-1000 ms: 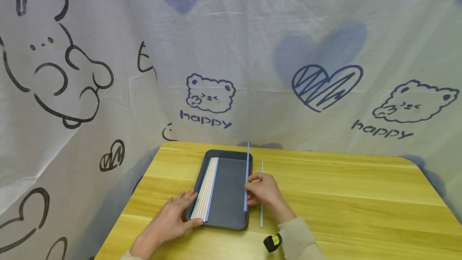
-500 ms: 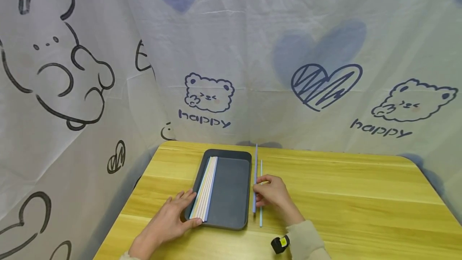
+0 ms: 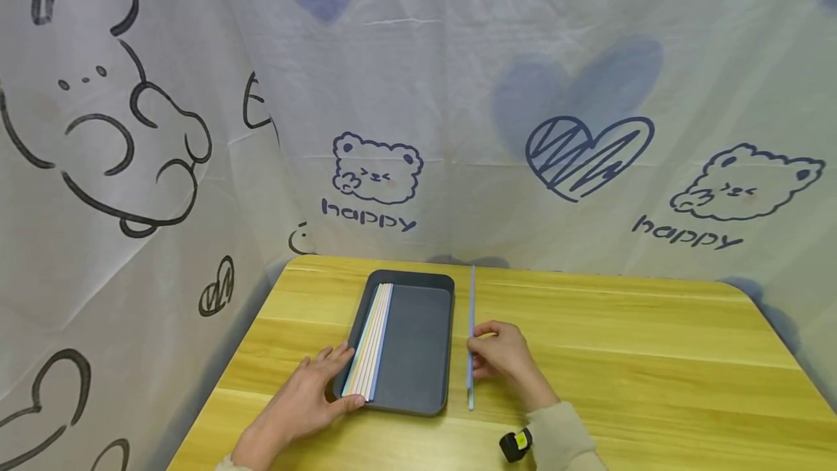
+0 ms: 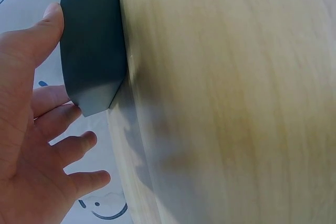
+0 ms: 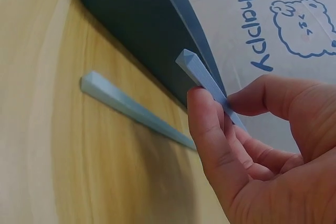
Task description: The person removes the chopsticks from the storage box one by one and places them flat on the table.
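L hand [image 3: 307, 395] at near-L corner of tray [image 3: 415, 355]: thumb on near rim, fingers spread loosely along L wall, touching, not wrapped round it. R hand [image 3: 506, 353] pinches violet-blue stick [image 5: 202, 74] btwn thumb & fingertips. Hands well apart, tray btwn.

Held stick: outside tray, just R of its R wall, approx. parallel to tray's long side; R wrist view shows it raised off surface [image 3: 641, 362]. Pale-blue stick [image 5: 131, 107] lies on surface below, R of tray, apart from wall; head view has the two nearly in line, held one overlapping most of it.

Tray sticks [image 3: 370, 344]: lengthwise, close together along L side, far ends tighter, near ends fanned slightly. Tray floor shows from these across to R wall, i.e. most of the width.

Edges: tray's far rim near back edge of surface, cloth [image 3: 484, 209] w/ drawings hanging behind. Strip of wood btwn R wall & pale-blue stick narrow. Widest stretch of wood is R of R hand, out to R edge. Black item [image 3: 515, 446] w/ yellow patch just beside R sleeve [image 3: 562, 431].
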`<state>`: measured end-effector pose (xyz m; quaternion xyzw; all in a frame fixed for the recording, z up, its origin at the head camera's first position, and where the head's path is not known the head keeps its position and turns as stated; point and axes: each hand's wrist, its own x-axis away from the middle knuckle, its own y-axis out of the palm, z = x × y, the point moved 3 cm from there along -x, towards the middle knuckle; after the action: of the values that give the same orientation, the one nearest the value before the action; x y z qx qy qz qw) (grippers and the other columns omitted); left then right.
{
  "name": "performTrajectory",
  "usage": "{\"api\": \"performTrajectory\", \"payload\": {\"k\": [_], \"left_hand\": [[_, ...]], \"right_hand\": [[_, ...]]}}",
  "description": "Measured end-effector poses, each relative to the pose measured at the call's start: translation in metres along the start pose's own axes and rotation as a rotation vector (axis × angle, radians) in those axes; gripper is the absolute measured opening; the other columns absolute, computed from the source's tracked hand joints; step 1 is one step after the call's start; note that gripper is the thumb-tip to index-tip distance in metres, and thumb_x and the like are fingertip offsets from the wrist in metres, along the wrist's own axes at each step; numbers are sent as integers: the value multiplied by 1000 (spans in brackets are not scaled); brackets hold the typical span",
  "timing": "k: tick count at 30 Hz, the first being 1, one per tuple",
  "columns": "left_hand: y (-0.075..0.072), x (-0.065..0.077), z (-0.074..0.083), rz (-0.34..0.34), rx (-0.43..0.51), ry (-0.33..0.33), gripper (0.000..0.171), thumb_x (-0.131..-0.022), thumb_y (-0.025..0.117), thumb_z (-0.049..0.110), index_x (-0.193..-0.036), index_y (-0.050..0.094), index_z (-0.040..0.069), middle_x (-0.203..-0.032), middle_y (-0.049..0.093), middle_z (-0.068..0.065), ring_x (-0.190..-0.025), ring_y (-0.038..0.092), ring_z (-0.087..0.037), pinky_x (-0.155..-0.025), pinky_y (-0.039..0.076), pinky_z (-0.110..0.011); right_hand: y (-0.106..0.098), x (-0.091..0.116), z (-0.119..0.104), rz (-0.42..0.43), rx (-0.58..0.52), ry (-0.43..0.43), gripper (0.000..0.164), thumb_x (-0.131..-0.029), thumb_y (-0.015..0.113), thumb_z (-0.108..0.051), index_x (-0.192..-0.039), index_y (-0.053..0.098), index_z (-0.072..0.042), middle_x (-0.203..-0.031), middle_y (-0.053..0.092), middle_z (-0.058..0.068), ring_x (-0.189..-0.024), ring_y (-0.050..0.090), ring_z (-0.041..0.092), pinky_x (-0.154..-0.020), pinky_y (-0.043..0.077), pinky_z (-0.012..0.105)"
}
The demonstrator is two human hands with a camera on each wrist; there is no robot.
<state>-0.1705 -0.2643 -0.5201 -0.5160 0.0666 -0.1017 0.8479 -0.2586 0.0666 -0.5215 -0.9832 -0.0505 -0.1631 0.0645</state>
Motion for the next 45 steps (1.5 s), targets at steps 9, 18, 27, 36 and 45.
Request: {"api": "performTrajectory", "payload": {"k": [9, 18, 27, 36, 45], "left_hand": [[0, 0, 0, 2, 8, -2, 88, -91, 72, 65, -156, 52, 9, -165, 45, -12, -153, 40, -46, -122, 29, -74], [-2, -1, 0, 2, 11, 3, 88, -92, 71, 66, -156, 53, 9, -166, 45, -11, -152, 41, -46, -121, 30, -74], [-1, -1, 0, 3, 8, 6, 86, -92, 72, 64, -156, 53, 10, -166, 45, -11, -152, 42, -46, -121, 30, -74], [0, 0, 0, 1, 10, 5, 86, -92, 71, 65, -156, 53, 9, -166, 44, -12, -152, 41, -46, -121, 30, -75], [2, 2, -1, 0, 10, 6, 87, -91, 69, 68, -155, 54, 9, -166, 45, -12, -152, 42, -46, -121, 30, -74]], "right_hand": [[-7, -3, 9, 13, 8, 6, 32, -81, 66, 4, -113, 66, 8, -68, 63, 9, -54, 61, 17, -50, 62, 36], [-14, 0, 14, 13, 30, 20, 32, -85, 67, 4, -117, 66, 11, -68, 65, 10, -55, 62, 16, -51, 63, 36], [-19, -1, 19, 29, 80, 31, 30, -87, 68, 2, -116, 69, 11, -71, 65, 10, -57, 63, 17, -52, 63, 35], [-19, 0, 19, 34, 102, 35, 29, -87, 69, 1, -114, 70, 11, -73, 66, 11, -57, 63, 16, -52, 63, 34], [-21, 2, 22, 70, 139, 21, 27, -84, 69, 2, -109, 73, 11, -68, 68, 12, -52, 64, 16, -51, 63, 35]]}}
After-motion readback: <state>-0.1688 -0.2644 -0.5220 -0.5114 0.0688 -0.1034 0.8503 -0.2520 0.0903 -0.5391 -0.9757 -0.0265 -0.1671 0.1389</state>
